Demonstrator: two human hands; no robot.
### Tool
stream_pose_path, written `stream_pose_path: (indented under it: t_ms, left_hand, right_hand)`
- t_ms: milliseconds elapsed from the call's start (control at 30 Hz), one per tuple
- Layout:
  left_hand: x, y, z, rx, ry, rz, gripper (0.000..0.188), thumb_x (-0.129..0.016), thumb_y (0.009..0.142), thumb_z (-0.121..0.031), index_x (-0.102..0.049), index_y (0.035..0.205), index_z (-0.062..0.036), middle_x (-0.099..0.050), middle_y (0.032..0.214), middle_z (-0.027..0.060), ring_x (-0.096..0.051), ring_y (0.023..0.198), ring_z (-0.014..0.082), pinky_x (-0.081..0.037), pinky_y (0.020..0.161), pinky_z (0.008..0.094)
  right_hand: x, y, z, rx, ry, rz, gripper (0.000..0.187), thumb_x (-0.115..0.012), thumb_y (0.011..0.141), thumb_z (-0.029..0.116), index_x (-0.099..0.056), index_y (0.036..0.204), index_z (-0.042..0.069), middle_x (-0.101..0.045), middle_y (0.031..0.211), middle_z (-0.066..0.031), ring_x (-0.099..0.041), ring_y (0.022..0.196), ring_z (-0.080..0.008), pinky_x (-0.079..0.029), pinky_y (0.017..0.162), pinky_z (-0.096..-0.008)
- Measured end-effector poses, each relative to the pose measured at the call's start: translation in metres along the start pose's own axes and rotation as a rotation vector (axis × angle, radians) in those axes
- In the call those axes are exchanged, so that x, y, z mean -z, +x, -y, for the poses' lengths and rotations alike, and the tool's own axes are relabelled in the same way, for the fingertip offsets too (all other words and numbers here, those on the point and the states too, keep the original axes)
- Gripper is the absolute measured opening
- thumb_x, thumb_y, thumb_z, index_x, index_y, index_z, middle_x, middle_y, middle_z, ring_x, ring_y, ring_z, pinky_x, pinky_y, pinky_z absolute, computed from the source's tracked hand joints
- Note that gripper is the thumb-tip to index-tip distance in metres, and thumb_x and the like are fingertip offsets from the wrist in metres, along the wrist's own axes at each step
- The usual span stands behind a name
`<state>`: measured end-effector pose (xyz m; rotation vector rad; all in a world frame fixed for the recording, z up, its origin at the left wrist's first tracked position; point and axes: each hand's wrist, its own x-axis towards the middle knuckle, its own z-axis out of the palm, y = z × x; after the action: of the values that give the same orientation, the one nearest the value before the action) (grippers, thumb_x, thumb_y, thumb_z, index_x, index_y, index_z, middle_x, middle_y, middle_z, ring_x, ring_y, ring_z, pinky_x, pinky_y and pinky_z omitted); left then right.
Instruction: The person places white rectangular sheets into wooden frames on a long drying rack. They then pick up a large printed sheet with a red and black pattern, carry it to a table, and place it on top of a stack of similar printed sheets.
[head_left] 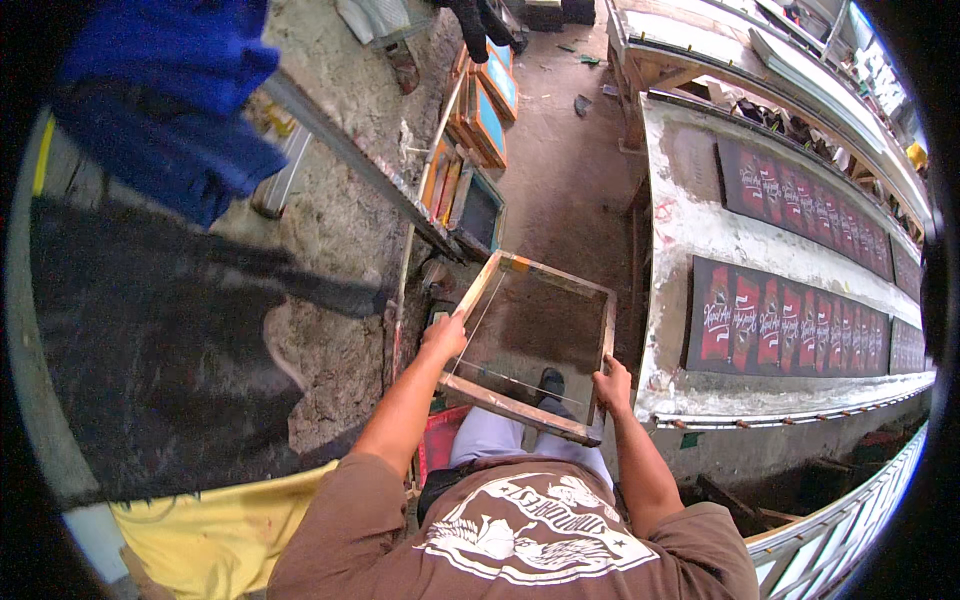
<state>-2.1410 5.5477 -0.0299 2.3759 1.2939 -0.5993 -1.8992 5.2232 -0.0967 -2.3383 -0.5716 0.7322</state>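
Observation:
A wooden-framed printing screen (pixel 540 310) with see-through mesh is held out in front of me, above my legs and the floor. My left hand (pixel 445 335) is closed round its left frame bar. On the opposite side, my right hand (pixel 612 385) grips the right bar near its lower corner. Through the mesh I see the brown floor and a dark shoe. The screen is slightly turned, its far left corner highest in the view. A piece of orange tape shows on the far bar.
On the right, a long printing table (pixel 665 330) carries dark printed fabric panels (pixel 790 315). Several framed screens (pixel 490 120) lean along the left side of the aisle. A metal bar (pixel 350 150), dark cloth (pixel 170 330) and yellow cloth (pixel 230 530) are at left.

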Motion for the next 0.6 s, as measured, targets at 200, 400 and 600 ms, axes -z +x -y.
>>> stream_pose_path:
  t_ms: [200,400,600]
  left_hand:
    - [0.126,0.074,-0.084,-0.306,0.059,-0.416,0.050,-0.067,0.091,-0.032,-0.058,0.136,-0.0123,-0.065,0.120,0.0141,-0.060,0.116,0.0346,-0.049,0.095,0.0478]
    - [0.110,0.094,-0.128,-0.259,-0.599,-1.096,0.064,-0.079,0.086,-0.028,-0.049,0.137,-0.0043,-0.047,0.131,0.0209,-0.043,0.124,0.0384,-0.032,0.107,0.0522]
    - [0.074,0.207,-0.159,0.026,-1.062,-0.356,0.098,-0.079,0.086,-0.042,-0.025,0.148,0.0119,-0.050,0.137,0.0345,-0.051,0.129,0.0428,-0.038,0.111,0.0435]
  right_hand:
    - [-0.012,0.064,0.021,-0.168,0.115,-0.001,0.058,-0.067,0.074,0.014,-0.063,0.128,-0.003,-0.073,0.113,-0.0211,-0.072,0.104,-0.0297,-0.054,0.091,-0.0382]
    - [-0.054,0.154,0.050,-0.341,0.278,-0.099,0.054,-0.071,0.071,0.012,-0.068,0.124,-0.001,-0.073,0.114,-0.0199,-0.071,0.107,-0.0262,-0.053,0.092,-0.0371]
    - [-0.071,0.257,0.127,-0.459,0.295,-0.047,0.063,-0.076,0.070,0.018,-0.064,0.126,-0.008,-0.067,0.126,-0.0253,-0.065,0.119,-0.0313,-0.050,0.101,-0.0353]
